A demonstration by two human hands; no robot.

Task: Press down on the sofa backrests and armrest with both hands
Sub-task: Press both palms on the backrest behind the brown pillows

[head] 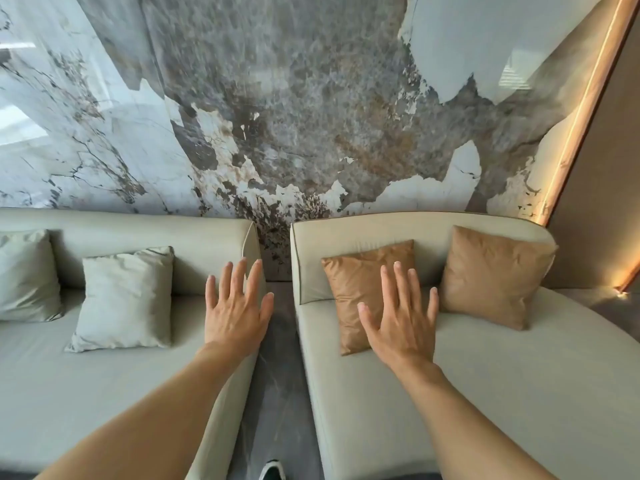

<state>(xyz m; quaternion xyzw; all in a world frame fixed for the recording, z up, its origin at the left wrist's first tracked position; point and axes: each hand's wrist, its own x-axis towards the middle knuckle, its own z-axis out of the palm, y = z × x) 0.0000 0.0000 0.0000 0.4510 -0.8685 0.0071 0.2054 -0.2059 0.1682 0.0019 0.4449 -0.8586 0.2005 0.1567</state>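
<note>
Two pale grey-green sofa sections stand side by side against the wall, with a narrow strip of dark floor (277, 393) between them. The left backrest (156, 233) runs along the wall from the left edge of the view and ends at the gap; the right backrest (398, 230) starts just past the gap and curves round at its far right end. Both arms reach forward, palms down, fingers spread and flat, gripping nothing. The left hand (235, 313) is held over the inner end of the left section, its fingertips in front of the backrest's end panel; whether it touches the upholstery cannot be told. The right hand (401, 327) lies over the right seat (485, 393), covering the lower edge of a tan cushion (360, 282) that leans on the right backrest; contact there is also unclear. A second tan cushion (491, 275) leans further right. On the left seat (69, 393) a pale cushion (128, 296) stands against the backrest, with another grey-green cushion (24, 275) at the left edge. Behind everything rises a marble-patterned wall (277, 98), bordered on the right by a glowing light strip (581, 116). The toe of a shoe (272, 471) shows at the bottom edge, on the floor
</note>
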